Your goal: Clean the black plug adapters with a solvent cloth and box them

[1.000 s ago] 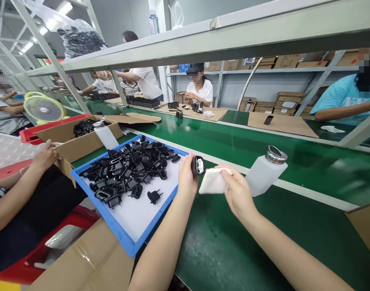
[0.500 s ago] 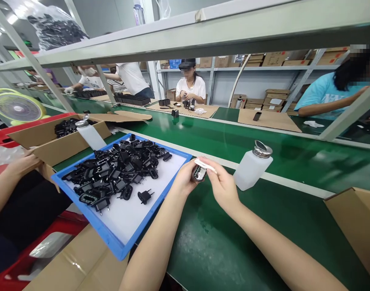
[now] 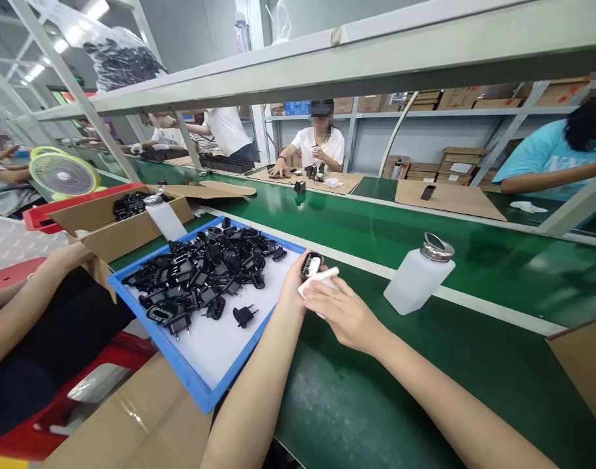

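White cloth [image 3: 320,280] now lower across the black plug [image 3: 311,265]

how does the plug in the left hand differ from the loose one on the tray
The held plug sits in the left hand, white cloth against it; the loose plug lies on the blue tray. The held plug's prongs are hidden; the loose plug's show. Both are black.

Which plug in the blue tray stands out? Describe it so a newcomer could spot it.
On the green belt, find the blue-rimmed tray heaped with black plugs. Near the tray's right rim, left of the left hand, one two-pin plug lies alone on the white floor, clear of the heap.
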The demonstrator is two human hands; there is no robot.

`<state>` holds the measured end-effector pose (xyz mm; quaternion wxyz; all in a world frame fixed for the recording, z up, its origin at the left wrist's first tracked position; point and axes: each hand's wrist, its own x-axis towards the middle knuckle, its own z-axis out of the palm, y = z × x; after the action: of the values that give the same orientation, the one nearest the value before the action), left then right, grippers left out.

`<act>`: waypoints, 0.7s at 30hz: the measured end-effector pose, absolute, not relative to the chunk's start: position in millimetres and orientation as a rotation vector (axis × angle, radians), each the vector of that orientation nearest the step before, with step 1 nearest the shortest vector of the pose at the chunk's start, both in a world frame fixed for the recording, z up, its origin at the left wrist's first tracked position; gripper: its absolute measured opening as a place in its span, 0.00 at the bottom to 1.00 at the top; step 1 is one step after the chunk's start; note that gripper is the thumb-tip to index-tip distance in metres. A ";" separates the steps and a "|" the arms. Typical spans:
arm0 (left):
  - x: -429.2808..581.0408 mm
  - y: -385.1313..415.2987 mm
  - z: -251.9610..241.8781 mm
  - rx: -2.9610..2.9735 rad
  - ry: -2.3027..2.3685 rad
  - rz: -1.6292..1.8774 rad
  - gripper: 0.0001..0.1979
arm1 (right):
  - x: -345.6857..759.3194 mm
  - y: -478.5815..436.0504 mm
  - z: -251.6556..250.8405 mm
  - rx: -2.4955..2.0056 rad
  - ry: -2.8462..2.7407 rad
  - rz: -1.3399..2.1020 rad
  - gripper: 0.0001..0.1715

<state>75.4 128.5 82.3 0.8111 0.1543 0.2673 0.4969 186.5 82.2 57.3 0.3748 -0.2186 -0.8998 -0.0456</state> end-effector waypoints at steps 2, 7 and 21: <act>69.2 128.0 87.0 0.352 0.538 1.071 0.15 | 185.6 83.5 55.6 -0.552 -2.295 -0.005 0.17; 57.3 106.5 97.6 0.425 0.472 1.386 0.07 | 190.5 82.6 70.8 -0.918 -2.055 0.606 0.14; -8.9 17.8 92.4 0.614 0.349 1.572 0.07 | 184.1 115.1 45.3 -1.700 -2.396 0.274 0.22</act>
<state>-8.9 17.8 92.4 0.6511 0.2705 0.1538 0.6923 184.1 115.1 45.3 0.0954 -0.5736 -0.8083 0.0923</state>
